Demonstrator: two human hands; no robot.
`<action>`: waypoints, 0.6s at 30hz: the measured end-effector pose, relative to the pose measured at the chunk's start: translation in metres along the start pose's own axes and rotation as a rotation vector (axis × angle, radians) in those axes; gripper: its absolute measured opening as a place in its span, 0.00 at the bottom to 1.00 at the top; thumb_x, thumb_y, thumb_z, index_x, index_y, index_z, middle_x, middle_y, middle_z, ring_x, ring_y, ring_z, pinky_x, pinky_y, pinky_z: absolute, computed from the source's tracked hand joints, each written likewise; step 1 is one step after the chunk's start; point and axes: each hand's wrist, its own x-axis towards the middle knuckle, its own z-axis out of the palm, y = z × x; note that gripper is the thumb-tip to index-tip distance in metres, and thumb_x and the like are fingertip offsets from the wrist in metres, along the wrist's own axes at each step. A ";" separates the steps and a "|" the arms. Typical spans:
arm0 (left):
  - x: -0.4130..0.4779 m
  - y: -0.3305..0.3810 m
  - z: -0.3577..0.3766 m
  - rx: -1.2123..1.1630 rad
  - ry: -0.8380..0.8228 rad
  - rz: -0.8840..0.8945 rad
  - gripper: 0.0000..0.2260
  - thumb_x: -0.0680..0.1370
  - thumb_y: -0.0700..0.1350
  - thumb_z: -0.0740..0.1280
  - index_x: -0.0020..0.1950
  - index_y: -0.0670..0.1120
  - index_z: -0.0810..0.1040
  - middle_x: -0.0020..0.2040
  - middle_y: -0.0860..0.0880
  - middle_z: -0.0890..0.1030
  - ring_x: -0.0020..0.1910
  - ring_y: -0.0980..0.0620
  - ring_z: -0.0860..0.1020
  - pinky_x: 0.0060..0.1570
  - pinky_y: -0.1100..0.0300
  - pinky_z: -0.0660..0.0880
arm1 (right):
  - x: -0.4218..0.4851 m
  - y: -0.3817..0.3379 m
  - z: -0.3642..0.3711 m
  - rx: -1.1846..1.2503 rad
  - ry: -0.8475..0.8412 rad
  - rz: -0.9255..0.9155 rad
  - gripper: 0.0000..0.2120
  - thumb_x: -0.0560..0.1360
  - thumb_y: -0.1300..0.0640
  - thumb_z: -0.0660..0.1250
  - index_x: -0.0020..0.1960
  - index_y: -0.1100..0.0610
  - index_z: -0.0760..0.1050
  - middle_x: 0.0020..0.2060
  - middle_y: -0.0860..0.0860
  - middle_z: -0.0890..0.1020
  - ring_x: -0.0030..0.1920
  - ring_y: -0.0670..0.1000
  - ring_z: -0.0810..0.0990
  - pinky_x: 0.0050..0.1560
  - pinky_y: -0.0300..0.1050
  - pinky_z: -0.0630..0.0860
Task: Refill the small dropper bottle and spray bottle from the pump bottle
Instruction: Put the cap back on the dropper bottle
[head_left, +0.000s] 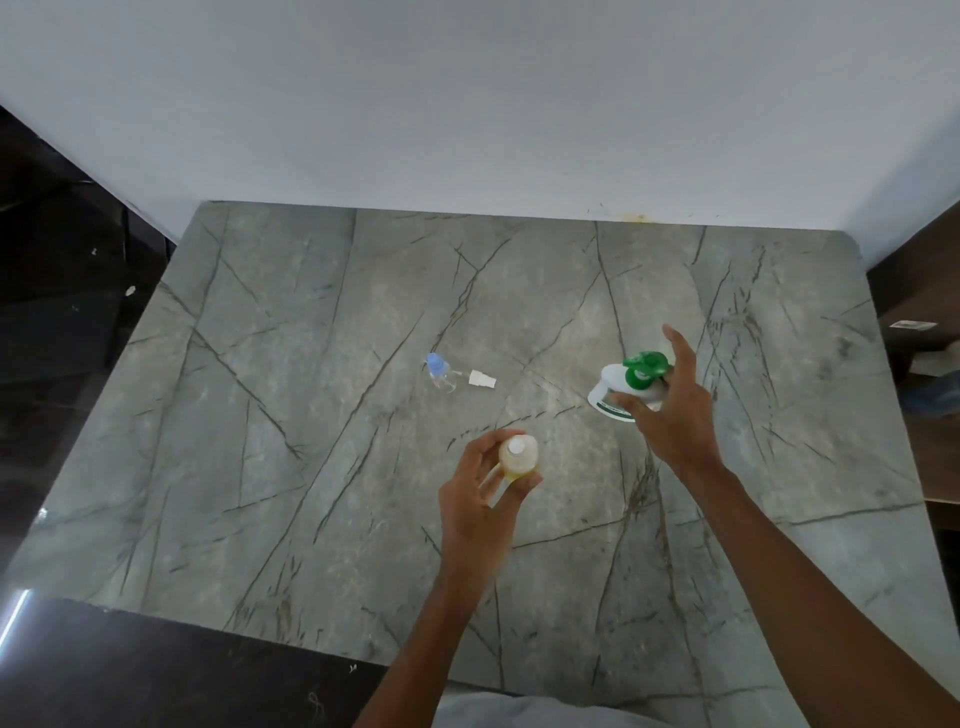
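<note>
- Pump bottle: white body with a green pump head, tilted and held above the right half of the counter. My right hand grips it near the neck, thumb across the body and one finger stretched out past the pump head.
- Small yellowish bottle: held upright in my left hand, fingers and thumb curled round it, near the pump bottle but not touching it. Its white top faces the camera; I cannot tell whether it is capped or open.
- Small clear bottle: blue-topped, on the counter beyond both hands, with a loose white nozzle piece just beside it.
- Progress, as I judge it: the held bottle shows yellowish contents, so it may be partly filled. The clear bottle looks empty and open, so I take its refill and re-capping as still to do.
- Surroundings: a veined grey counter set against a plain pale wall.
</note>
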 end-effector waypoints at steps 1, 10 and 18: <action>0.001 -0.001 -0.002 -0.009 -0.003 -0.008 0.20 0.69 0.40 0.77 0.58 0.51 0.77 0.54 0.58 0.82 0.58 0.55 0.80 0.59 0.55 0.78 | -0.001 0.001 0.001 0.000 0.001 0.006 0.44 0.66 0.57 0.76 0.74 0.51 0.54 0.53 0.52 0.78 0.49 0.48 0.78 0.44 0.23 0.70; 0.011 -0.006 -0.028 0.009 -0.020 0.007 0.21 0.70 0.40 0.77 0.60 0.51 0.77 0.54 0.59 0.82 0.57 0.58 0.79 0.57 0.58 0.78 | -0.008 -0.002 -0.005 -0.003 0.082 0.056 0.51 0.61 0.51 0.80 0.74 0.49 0.52 0.66 0.54 0.73 0.62 0.49 0.74 0.61 0.45 0.73; 0.024 -0.017 -0.056 0.010 -0.024 0.012 0.21 0.70 0.40 0.77 0.61 0.49 0.78 0.56 0.57 0.82 0.58 0.57 0.79 0.58 0.56 0.78 | -0.058 -0.030 0.021 -0.248 0.542 -0.089 0.28 0.68 0.52 0.76 0.61 0.61 0.69 0.51 0.58 0.74 0.49 0.55 0.73 0.48 0.37 0.70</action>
